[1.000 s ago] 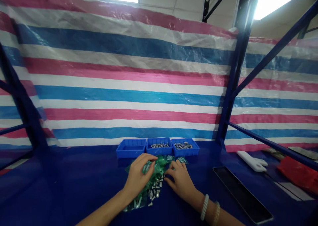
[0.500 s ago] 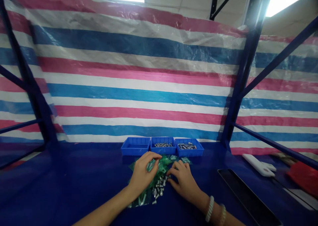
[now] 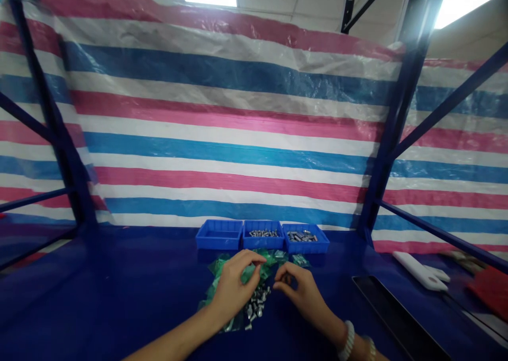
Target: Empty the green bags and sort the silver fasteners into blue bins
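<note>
Left hand (image 3: pixel 234 287) grips green film (image 3: pixel 214 270); right hand (image 3: pixel 297 287) curled, contents indeterminate. Loose bolts (image 3: pixel 256 304) remain; two blue trays (image 3: pixel 263 243) hold bolts.

We count two hands (image 3: pixel 265 287), three blue plastic bins (image 3: pixel 262 243) in a far row, two holding metal fasteners (image 3: pixel 262 234), plus one black tray (image 3: pixel 397 318) and one white plastic piece (image 3: pixel 418 270) at right.

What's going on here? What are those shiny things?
A person's left hand is on crumpled green plastic. Their right hand curls close beside a pile of silver bolts lying on that plastic. Behind them sit three blue trays, and two of them hold more bolts.
</note>
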The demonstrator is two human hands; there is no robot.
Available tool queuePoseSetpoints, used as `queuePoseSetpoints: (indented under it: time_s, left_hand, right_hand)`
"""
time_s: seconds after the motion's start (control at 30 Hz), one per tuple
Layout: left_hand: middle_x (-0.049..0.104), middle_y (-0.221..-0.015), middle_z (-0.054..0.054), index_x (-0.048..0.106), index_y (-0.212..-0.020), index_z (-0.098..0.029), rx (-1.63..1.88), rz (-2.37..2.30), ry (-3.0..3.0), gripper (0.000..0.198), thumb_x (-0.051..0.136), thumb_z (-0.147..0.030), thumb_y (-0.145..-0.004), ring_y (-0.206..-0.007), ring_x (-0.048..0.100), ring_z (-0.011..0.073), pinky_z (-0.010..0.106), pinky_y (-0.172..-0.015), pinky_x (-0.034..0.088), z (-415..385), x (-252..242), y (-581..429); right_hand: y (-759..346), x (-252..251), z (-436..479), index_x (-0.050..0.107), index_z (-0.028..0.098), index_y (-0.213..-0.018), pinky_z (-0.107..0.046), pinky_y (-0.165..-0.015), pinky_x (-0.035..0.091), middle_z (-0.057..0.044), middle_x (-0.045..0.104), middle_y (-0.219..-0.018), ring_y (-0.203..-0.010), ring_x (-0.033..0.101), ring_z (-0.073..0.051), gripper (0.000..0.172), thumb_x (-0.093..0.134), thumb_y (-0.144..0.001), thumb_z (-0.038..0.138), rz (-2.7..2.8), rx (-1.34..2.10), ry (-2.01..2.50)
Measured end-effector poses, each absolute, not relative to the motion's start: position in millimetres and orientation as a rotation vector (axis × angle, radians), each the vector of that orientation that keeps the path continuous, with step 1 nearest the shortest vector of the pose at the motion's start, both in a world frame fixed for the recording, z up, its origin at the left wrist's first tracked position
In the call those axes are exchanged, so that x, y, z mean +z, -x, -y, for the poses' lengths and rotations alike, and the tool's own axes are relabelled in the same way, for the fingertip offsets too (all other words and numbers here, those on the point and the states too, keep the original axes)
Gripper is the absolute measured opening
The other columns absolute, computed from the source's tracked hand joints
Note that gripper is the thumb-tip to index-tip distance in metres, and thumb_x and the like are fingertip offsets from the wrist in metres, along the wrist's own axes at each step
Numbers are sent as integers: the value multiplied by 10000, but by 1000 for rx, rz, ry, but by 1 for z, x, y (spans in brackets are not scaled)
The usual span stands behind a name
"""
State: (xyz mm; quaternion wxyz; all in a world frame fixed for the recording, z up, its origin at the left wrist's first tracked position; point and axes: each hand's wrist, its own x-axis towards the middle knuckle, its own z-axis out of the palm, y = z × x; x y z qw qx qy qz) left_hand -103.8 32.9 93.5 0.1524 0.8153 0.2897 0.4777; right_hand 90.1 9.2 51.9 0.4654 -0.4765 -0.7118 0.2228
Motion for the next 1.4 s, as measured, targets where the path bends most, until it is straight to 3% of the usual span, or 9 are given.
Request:
queuePoseSetpoints:
  time_s: [0.23,0.4,0.53,0.7,0.9,1.0,1.17,1.4]
  left_hand:
    - [640,-784,7,597,-886,-185,1089,-789,-2230,286,616,-25,-650,-686,616,152,250,-638,492,-15,83,89]
    - [629,-721,6,594,-768,-175,1082,-797,-2046,121,652,-96,-697,-651,622,146,236,-603,496,-4,81,82]
    - [632,-726,11,594,-742,-171,1052,-787,-1853,63,655,-159,-728,-672,646,157,245,-606,501,-7,84,84]
    - [627,-690,-2,565,-748,-169,976,-754,-1596,163,701,-258,-734,-673,627,144,221,-577,445,-17,87,88]
    - [631,-651,-15,579,-788,-181,950,-651,-1514,221,647,-390,-809,-651,622,142,264,-653,477,-18,86,88]
    - [634,-692,-7,601,-839,-195,971,-642,-1510,224,562,-415,-859,-695,631,158,282,-673,490,-14,83,86]
    - [641,-772,12,604,-877,-194,1068,-762,-1715,108,630,-224,-777,-717,627,158,273,-669,491,-11,78,82]
    - [599,-745,14,653,-796,-193,1163,-847,-2229,46,627,-156,-787,-718,593,164,267,-659,463,-12,87,90]
  right_hand:
    - [-88,56,-1,589,176,-694,-237,-570,377,27,559,-633,-594,510,-136,159,730,-720,245,1453,793,1008]
    - [-79,52,2,551,173,-640,-214,-516,343,48,509,-572,-529,468,-106,229,750,-703,266,1434,884,968]
    - [-82,59,7,600,171,-733,-214,-503,395,32,552,-567,-496,517,-111,223,634,-832,368,1484,956,908]
    - [-88,71,13,673,196,-921,-254,-694,494,-43,694,-821,-743,644,-166,105,609,-866,259,1704,681,910]
    - [-88,68,14,686,187,-824,-245,-593,451,-38,649,-726,-641,591,-157,129,584,-876,247,1795,319,986]
    - [-87,62,12,677,192,-782,-247,-587,458,-33,673,-694,-621,612,-164,156,600,-870,296,1702,433,1085]
    - [-83,58,9,672,179,-745,-247,-564,484,-33,674,-649,-599,641,-176,257,642,-831,420,1537,752,1076]
    - [-83,57,2,712,156,-742,-239,-524,472,-30,666,-610,-526,603,-140,436,583,-836,561,1561,1077,919]
